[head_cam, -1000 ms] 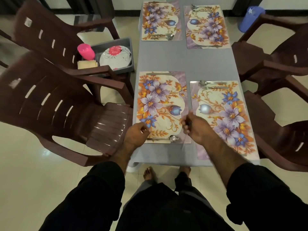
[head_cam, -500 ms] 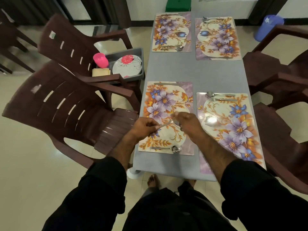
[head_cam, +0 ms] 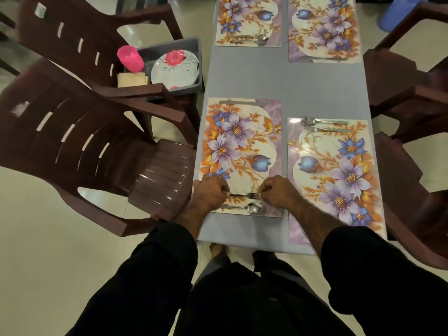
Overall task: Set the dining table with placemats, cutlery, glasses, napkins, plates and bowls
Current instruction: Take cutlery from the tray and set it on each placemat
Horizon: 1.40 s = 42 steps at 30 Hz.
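Steel fork [head_cam: 244,195] sits low over the near-left placemat [head_cam: 240,151], held at both ends: the left hand [head_cam: 210,191] pinches the handle, and the right hand [head_cam: 276,191] pinches at the tines with curled fingers. It lies parallel to a spoon [head_cam: 247,208] that rests on the mat's near edge, just beside it. Whether the fork touches the mat yet is not clear.

The other three mats carry cutlery too; the near-right placemat [head_cam: 339,170] has a spoon and fork along its far edge. A knife [head_cam: 242,103] lies along the far edge of the near-left mat. Plates [head_cam: 174,70], a pink cup [head_cam: 130,58] and napkins [head_cam: 132,79] wait in a grey bin [head_cam: 191,48] on a chair [head_cam: 80,44], so most of the setting is not yet done.

Risks from here, as a judgement: letting go unevenly could leave the fork skewed or knock the spoon, which sits close and near the mat's edge. A push toward the body could slide the spoon off the mat, or shift the smooth mat on the table [head_cam: 286,76]. The near-right mat overhangs the table's near edge and could be caught by a sleeve.
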Tool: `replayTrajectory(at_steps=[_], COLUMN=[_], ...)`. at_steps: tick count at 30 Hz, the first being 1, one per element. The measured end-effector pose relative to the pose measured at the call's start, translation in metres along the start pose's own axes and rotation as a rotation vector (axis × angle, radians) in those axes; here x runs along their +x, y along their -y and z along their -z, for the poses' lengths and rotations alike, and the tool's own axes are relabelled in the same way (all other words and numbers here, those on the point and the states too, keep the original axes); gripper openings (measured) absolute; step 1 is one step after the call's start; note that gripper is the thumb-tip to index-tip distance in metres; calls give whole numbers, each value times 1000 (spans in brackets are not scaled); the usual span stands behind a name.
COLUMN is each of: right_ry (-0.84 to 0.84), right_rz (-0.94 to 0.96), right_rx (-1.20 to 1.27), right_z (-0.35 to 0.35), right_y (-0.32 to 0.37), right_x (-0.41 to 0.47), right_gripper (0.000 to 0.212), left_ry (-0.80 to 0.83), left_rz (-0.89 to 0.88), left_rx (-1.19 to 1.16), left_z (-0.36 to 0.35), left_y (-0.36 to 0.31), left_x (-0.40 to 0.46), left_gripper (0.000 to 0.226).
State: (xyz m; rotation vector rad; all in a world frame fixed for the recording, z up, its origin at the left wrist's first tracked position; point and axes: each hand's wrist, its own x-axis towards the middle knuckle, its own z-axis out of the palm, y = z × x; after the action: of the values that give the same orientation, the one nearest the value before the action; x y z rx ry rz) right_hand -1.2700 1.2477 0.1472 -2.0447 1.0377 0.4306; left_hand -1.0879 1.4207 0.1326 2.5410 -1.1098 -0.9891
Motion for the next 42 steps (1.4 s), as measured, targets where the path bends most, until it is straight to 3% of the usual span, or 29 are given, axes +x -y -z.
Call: replayTrajectory(at_steps=[3, 12, 18, 24, 29, 34, 42], right_ry=[1, -21, -119, -159, 32, 186, 187], right_rz=[15, 4, -30, 100, 239, 327, 329], right_rx=[-1, 54, 285, 395, 291, 166, 90], right_z=[0, 3, 55, 94, 45, -16, -114], right_y=[1, 1, 9, 66, 124, 163, 241], right_x=[1, 3, 16, 26, 6, -42, -85], right_gripper=[10, 12, 24, 24, 23, 23, 35], left_ry=[-35, 22, -79, -225, -305, -391, -478], left_rz=[-1, -30, 129, 292, 324, 348, 252], left_rx=[4, -35, -31, -208, -281, -303, -373], left_z=[1, 15, 44, 75, 84, 91, 94], left_y=[1, 0, 13, 2, 7, 61, 173], left_x=[-1, -4, -22, -70, -119, -174, -245], left_gripper=[22, 17, 22, 25, 23, 25, 22])
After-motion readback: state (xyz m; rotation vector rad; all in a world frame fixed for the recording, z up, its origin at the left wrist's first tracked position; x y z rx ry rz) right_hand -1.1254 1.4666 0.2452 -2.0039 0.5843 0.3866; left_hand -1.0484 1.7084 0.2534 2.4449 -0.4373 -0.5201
